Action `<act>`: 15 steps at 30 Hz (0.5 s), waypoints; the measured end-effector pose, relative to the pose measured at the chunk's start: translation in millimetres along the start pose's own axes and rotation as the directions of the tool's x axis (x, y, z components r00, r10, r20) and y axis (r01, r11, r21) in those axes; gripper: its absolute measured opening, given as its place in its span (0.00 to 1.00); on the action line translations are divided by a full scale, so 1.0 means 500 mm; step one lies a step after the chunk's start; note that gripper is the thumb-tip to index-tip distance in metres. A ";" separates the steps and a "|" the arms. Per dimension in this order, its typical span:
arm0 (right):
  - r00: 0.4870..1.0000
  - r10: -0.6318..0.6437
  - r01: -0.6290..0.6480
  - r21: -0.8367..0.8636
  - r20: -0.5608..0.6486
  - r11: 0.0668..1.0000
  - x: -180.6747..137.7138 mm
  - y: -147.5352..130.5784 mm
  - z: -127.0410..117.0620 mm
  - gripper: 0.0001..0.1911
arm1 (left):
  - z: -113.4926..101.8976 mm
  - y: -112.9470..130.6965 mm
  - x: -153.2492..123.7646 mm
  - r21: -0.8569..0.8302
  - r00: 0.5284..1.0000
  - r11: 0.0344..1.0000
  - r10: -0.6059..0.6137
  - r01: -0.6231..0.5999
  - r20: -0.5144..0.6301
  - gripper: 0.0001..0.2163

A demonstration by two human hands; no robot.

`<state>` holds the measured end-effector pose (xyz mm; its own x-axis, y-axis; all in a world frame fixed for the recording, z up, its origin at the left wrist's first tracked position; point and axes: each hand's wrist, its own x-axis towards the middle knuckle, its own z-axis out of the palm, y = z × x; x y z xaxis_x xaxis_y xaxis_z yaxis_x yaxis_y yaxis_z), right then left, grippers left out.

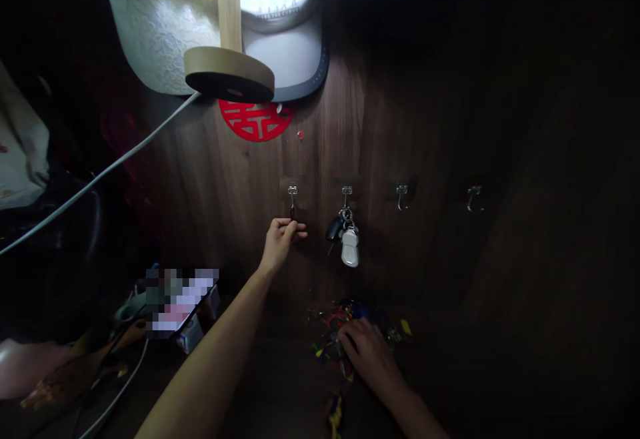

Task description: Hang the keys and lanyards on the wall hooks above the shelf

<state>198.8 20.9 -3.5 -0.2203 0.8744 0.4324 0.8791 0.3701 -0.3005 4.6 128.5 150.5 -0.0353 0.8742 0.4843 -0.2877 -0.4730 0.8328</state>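
My left hand (286,235) is raised to the leftmost wall hook (293,191). Its thumb and forefinger pinch a small dark loop (293,213) at the lower end of that hook; whatever hangs below the loop is hidden by the fingers. Lower down, my right hand (369,352) reaches into a pile of small colourful keys and trinkets (333,322), fingers curled down. What those fingers hold, if anything, is too dark to make out. On the second hook (347,191) hangs a bunch of keys (349,245) with a black fob and a silver tag.
Two more hooks, a third (401,197) and a fourth (474,199), stick to the wood panel on the right. A lit lamp (230,69) and caps (285,55) are above, near a red paper cutout (257,122). A phone (183,305) and a white cable (105,175) are left.
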 end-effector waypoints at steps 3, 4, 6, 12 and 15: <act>1.000 -0.001 0.001 -0.017 -0.015 1.000 0.000 0.001 0.004 0.12 | -0.013 -0.021 -0.019 0.024 0.999 0.999 -0.042 0.042 -0.002 0.15; 1.000 -0.006 0.006 -0.024 -0.023 1.000 0.000 0.002 0.006 0.12 | -0.019 -0.029 -0.027 0.035 0.998 0.998 -0.057 0.057 -0.003 0.15; 0.999 -0.026 0.025 -0.036 -0.038 0.999 0.001 0.004 0.010 0.12 | -0.031 -0.045 -0.046 0.063 0.996 0.994 -0.086 0.086 -0.006 0.16; 0.995 -0.061 0.056 -0.061 -0.083 0.997 0.000 0.007 0.016 0.11 | -0.074 -0.100 -0.112 0.204 0.990 0.969 -0.144 0.143 -0.010 0.15; 0.995 -0.059 0.054 -0.062 -0.076 0.997 0.000 0.006 0.015 0.10 | -0.084 -0.131 -0.150 0.305 0.987 0.941 -0.162 0.149 0.018 0.12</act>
<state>198.3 24.1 -10.7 -0.2392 0.8246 0.5126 0.8904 0.3968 -0.2228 -14.0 98.4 48.5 0.0287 0.9370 0.3481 0.0165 -0.3486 0.9371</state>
